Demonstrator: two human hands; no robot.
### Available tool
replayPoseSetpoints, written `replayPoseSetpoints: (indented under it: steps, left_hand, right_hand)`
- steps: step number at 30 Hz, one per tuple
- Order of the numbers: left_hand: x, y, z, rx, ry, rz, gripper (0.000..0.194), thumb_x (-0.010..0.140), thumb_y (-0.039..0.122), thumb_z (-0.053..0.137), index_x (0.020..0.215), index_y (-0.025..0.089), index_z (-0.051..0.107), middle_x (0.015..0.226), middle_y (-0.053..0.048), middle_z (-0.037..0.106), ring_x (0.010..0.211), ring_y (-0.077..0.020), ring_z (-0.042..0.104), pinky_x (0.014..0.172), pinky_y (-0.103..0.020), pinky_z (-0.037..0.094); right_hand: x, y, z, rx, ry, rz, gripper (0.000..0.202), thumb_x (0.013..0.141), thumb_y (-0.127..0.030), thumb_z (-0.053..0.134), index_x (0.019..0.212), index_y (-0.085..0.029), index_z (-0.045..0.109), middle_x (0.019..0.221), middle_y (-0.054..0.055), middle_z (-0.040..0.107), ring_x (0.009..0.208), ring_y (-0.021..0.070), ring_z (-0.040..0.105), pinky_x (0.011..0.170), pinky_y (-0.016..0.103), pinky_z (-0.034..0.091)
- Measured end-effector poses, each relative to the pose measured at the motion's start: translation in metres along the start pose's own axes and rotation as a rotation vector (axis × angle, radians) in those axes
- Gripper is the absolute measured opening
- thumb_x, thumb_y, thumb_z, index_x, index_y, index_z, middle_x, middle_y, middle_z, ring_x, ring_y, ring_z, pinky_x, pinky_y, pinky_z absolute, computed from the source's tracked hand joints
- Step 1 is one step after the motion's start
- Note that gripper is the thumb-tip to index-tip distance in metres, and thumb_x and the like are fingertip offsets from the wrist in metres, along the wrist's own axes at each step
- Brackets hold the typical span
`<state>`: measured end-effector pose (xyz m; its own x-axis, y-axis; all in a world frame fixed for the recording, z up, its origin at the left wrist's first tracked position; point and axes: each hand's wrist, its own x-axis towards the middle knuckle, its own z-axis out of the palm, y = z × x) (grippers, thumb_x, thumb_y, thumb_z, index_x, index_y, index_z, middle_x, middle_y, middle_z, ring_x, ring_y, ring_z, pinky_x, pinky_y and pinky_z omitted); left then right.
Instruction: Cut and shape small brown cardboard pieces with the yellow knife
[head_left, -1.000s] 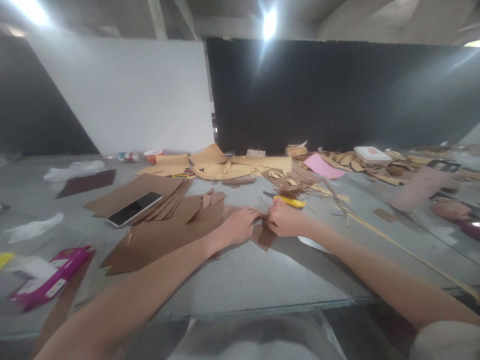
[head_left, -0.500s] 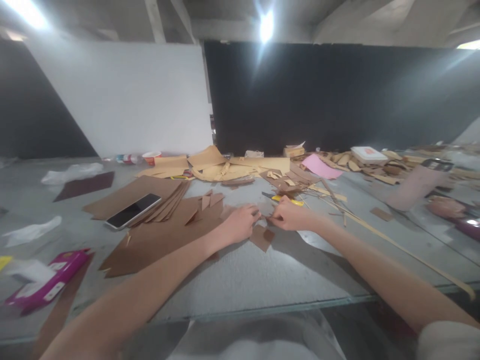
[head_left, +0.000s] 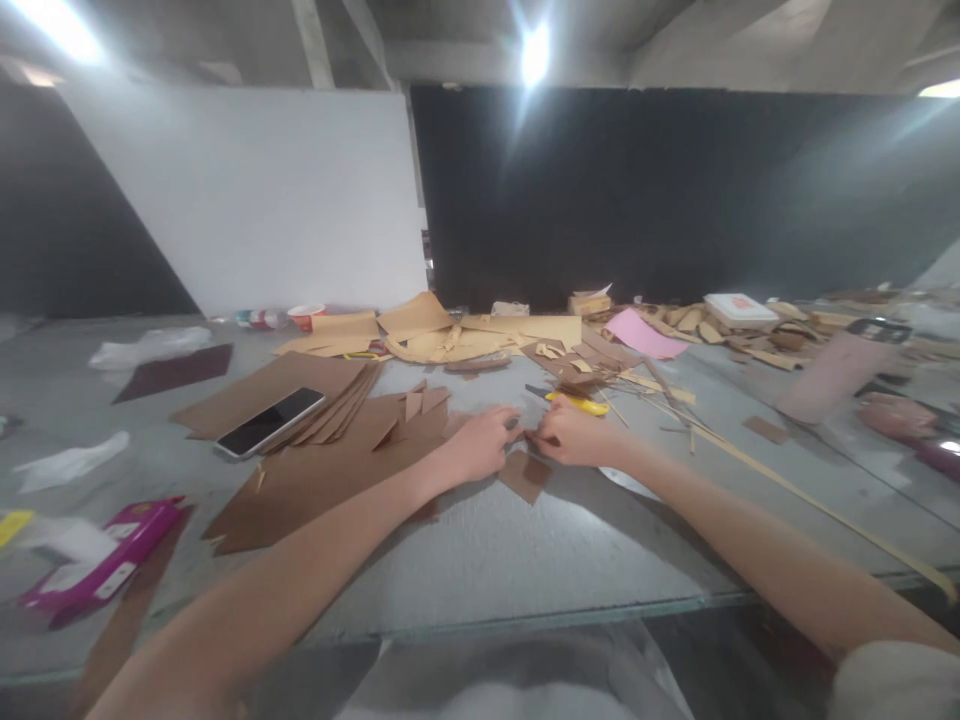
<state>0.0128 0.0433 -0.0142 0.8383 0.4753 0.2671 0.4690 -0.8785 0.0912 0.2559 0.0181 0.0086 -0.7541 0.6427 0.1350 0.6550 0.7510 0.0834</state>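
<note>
My left hand [head_left: 486,442] is curled close to the work surface, fingertips bent inward; whatever they hold, if anything, is too small to make out. Facing it across a narrow gap, my right hand [head_left: 570,432] pinches a small brown piece of sheet material [head_left: 531,438]. A brown square piece [head_left: 525,477] lies on the grey table just below both hands. Beyond the right hand's knuckles rests a yellow-handled cutting tool [head_left: 589,404], its dark blade pointing left. Left of my left hand, small brown offcuts [head_left: 420,402] sit on a larger brown sheet [head_left: 300,495].
A phone [head_left: 271,422] lies on stacked brown sheets [head_left: 330,372]. Tan sheets and scraps [head_left: 517,330] line the back, with a pink sheet [head_left: 643,334]. A magenta packet [head_left: 112,555] is at left, a pinkish bottle [head_left: 832,375] at right. A thin tan strip [head_left: 817,500] runs toward the front edge.
My right hand has shifted slightly, its fingers curling a little more around the small brown piece. My left hand stays nearly in place. The whole view has moved very slightly.
</note>
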Motion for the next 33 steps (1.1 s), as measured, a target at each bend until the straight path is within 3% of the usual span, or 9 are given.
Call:
replayPoseSetpoints:
  steps: [9,15,20,28,31,33]
  left_hand:
    - [-0.003,-0.002,-0.001,-0.045,0.011,-0.065,0.046,0.089,0.002,0.054,0.125,0.021,0.076,0.147,-0.014,0.06,0.135,-0.0314,0.059,0.114,-0.048,0.05]
    - [-0.007,-0.004,0.002,-0.155,0.109,-0.075,0.057,0.085,-0.003,0.046,0.128,0.02,0.074,0.134,-0.01,0.069,0.126,-0.0229,0.064,0.113,-0.04,0.051]
    - [-0.006,-0.005,0.003,-0.146,0.123,-0.052,0.051,0.085,-0.003,0.048,0.121,0.02,0.076,0.129,-0.009,0.07,0.122,-0.023,0.064,0.111,-0.039,0.051]
    - [-0.004,-0.011,0.007,-0.235,0.152,-0.068,0.053,0.079,-0.004,0.047,0.117,0.019,0.077,0.126,-0.009,0.071,0.12,-0.0238,0.065,0.112,-0.04,0.05]
    - [-0.004,-0.012,0.007,-0.295,0.182,-0.11,0.051,0.077,-0.002,0.049,0.116,0.018,0.075,0.123,-0.01,0.073,0.12,-0.0253,0.065,0.112,-0.04,0.048]
    - [-0.004,-0.01,0.005,-0.338,0.208,-0.139,0.042,0.082,0.002,0.05,0.111,0.018,0.074,0.117,-0.009,0.075,0.113,-0.0251,0.067,0.107,-0.04,0.049]
  right_hand:
    - [0.005,-0.001,0.0,-0.029,0.002,-0.022,0.043,0.1,-0.021,0.054,0.06,-0.017,0.07,0.058,0.004,0.068,0.053,0.0123,0.041,0.077,0.034,0.031]
    - [0.004,-0.004,0.002,-0.122,0.039,-0.032,0.036,0.102,-0.019,0.053,0.073,-0.017,0.074,0.068,0.006,0.072,0.063,0.0157,0.051,0.081,0.036,0.03]
    - [0.006,-0.008,0.004,-0.209,0.088,-0.087,0.036,0.11,-0.022,0.047,0.088,-0.017,0.075,0.083,0.009,0.073,0.08,0.0206,0.059,0.086,0.038,0.032]
    - [0.009,-0.003,0.019,-0.328,0.206,-0.231,0.024,0.105,-0.013,0.051,0.095,-0.013,0.073,0.092,0.011,0.072,0.088,0.0234,0.061,0.09,0.039,0.039]
    - [0.013,-0.001,0.027,-0.205,0.322,-0.146,0.022,0.104,-0.016,0.055,0.093,-0.014,0.073,0.088,0.01,0.071,0.085,0.0222,0.061,0.087,0.038,0.042]
    - [0.015,-0.001,0.031,0.003,0.418,-0.015,0.019,0.1,-0.016,0.059,0.088,-0.015,0.073,0.081,0.007,0.07,0.079,0.0198,0.061,0.083,0.035,0.043]
